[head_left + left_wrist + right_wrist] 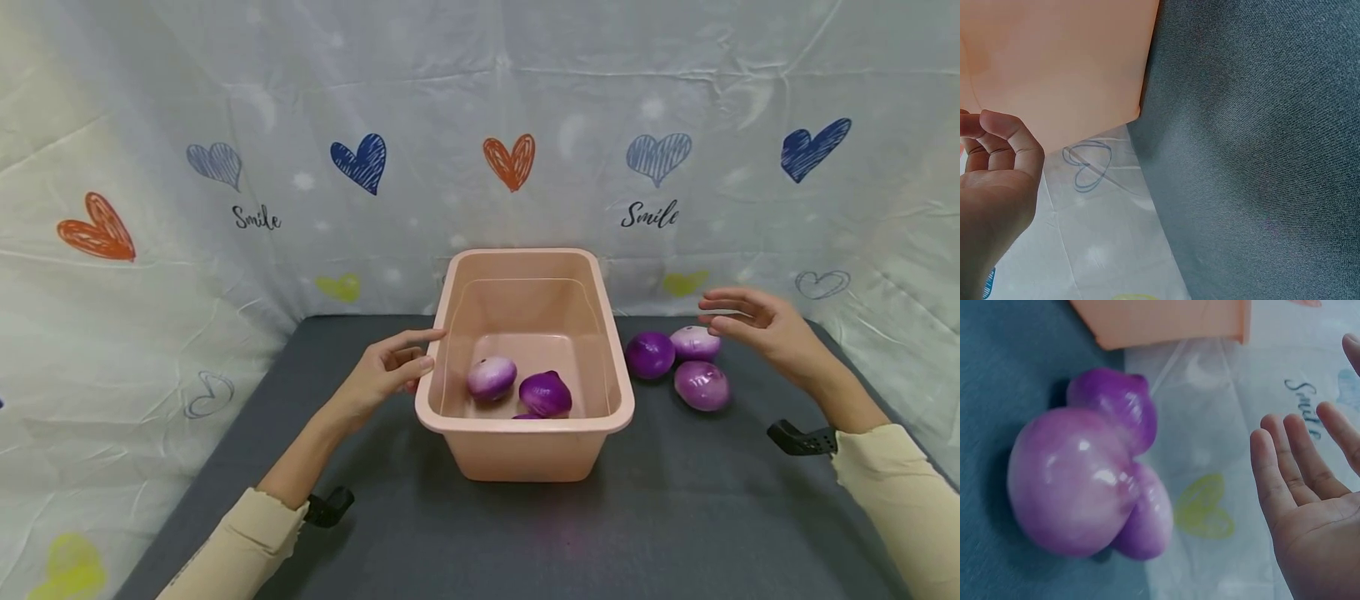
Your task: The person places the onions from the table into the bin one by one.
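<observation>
A peach plastic tub (525, 450) stands mid-table. My left hand (386, 367) is at its left rim, index finger on the edge and thumb against the outer side. In the left wrist view, its curled fingers (1007, 134) lie close to the tub's wall. Inside are a pale purple onion (492, 377), a darker onion (546, 393) and a third purple piece mostly hidden by the front rim. Right of the tub sit a dark onion (650, 355), a pale onion (695, 342) and a pinkish-purple onion (702, 386). My right hand (765, 329) hovers just beyond these, holding nothing.
Dark grey cloth covers the table (480, 542). Behind it hangs a whitish curtain (435, 100) printed with hearts and the word Smile, close to the tub's far end. Black straps (802, 439) circle both wrists over beige sleeves.
</observation>
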The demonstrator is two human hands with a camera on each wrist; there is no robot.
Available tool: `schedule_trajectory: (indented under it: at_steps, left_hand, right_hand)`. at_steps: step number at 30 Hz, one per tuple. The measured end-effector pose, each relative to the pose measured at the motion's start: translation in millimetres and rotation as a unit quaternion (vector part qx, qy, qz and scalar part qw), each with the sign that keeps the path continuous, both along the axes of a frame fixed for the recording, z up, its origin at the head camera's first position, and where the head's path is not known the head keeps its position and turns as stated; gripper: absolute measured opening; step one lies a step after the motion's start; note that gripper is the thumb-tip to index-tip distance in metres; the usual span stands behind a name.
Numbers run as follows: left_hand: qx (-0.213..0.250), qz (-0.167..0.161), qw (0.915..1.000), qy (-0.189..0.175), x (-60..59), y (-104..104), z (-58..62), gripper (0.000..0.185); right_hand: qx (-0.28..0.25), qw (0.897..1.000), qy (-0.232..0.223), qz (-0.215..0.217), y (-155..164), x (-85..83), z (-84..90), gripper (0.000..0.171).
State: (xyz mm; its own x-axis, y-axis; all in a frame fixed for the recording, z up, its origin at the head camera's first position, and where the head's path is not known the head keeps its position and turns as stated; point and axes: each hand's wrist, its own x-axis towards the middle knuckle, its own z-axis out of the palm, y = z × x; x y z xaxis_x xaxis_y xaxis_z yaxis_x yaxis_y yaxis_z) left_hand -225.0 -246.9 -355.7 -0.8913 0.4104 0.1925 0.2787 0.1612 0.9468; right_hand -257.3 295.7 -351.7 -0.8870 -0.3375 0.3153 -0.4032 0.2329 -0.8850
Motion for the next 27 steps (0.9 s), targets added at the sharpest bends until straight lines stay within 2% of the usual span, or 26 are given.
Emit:
schedule_trajectory:
  at_steps: [14, 27]
  left_hand:
    - [0.002, -0.002, 1.0000, -0.003, -1.1, -0.6, 0.2, 0.043]
    - [0.001, 0.001, 1.0000, -0.007, -1.5, -0.5, -0.2, 0.042]
  right_hand:
    - [0.020, 0.999, 0.000, -0.036, 27.4, 14.7, -21.5, 0.041]
    - [0.054, 0.997, -0.014, -0.058, 34.9, 24.5, -36.2, 0.043]
